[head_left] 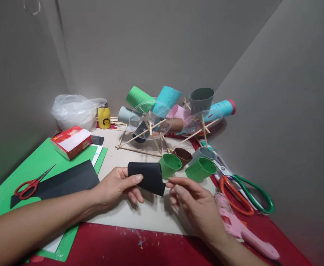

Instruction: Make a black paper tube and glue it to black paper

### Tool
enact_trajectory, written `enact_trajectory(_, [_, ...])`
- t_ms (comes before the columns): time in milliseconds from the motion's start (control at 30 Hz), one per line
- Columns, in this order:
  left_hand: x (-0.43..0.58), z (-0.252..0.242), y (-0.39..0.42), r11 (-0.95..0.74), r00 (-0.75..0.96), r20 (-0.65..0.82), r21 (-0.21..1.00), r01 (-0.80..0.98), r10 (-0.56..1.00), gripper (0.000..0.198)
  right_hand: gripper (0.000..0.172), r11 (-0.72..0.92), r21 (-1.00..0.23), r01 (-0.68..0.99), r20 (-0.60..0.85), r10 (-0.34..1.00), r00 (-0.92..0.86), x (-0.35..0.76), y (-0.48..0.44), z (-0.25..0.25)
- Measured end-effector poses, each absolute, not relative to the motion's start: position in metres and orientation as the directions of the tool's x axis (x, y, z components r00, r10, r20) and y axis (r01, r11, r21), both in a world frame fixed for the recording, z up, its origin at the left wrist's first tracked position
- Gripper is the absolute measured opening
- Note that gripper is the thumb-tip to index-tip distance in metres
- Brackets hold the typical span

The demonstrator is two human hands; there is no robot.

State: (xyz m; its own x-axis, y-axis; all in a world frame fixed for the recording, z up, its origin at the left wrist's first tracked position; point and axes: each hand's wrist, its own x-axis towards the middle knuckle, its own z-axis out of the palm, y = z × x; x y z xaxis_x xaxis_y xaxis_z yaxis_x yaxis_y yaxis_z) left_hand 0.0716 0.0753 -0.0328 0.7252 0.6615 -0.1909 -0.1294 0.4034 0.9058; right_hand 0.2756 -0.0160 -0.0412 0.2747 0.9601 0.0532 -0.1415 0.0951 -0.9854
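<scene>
My left hand (125, 183) is closed on a piece of black paper (145, 177), curled into a short roll, with the thumb on its near face. At the roll's right edge, the bent fingers of my right hand (196, 207) are on its loose lower corner. Just behind the roll stand two green paper cups (171, 166), the other green one (201, 170) further right. A brown paper tube (182, 157) and a grey one (205, 153) stand behind them. All of this is over a pale board (117, 214).
At the back stands a stick-and-plastic-disc wheel (150, 120) bearing coloured tubes. Left lie red scissors (31, 185), a black sheet (67, 181), green sheets (20, 173), a red box (71, 142) and a plastic bag (73, 111). Right lie large shears (236, 195) and a pink glue gun (239, 225).
</scene>
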Motion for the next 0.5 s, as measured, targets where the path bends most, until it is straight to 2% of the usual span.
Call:
enact_trajectory(133, [0.072,-0.034,0.072,0.455,0.749,-0.221,0.883,-0.118,0.624,0.046,0.02,0.216,-0.962,0.169,0.245,0.954,0.175,0.273,-0.022,-0.041])
enact_trajectory(233, [0.072,-0.035,0.07,0.476,0.77,-0.233,0.873,-0.104,0.594,0.046,0.013,0.246,-0.926,0.285,0.295,0.945,0.142,0.269,-0.023,-0.039])
enact_trajectory(367, [0.072,-0.039,0.071,0.488,0.795,-0.238,0.869,-0.082,0.558,0.05,0.03,0.143,-0.954,0.264,0.182,0.975,0.127,0.263,-0.022,-0.037])
enact_trajectory(500, [0.073,-0.042,0.071,0.465,0.806,-0.231,0.883,-0.06,0.544,0.059,0.035,0.076,-0.991,0.11,0.101,0.966,0.24,0.261,-0.021,-0.039])
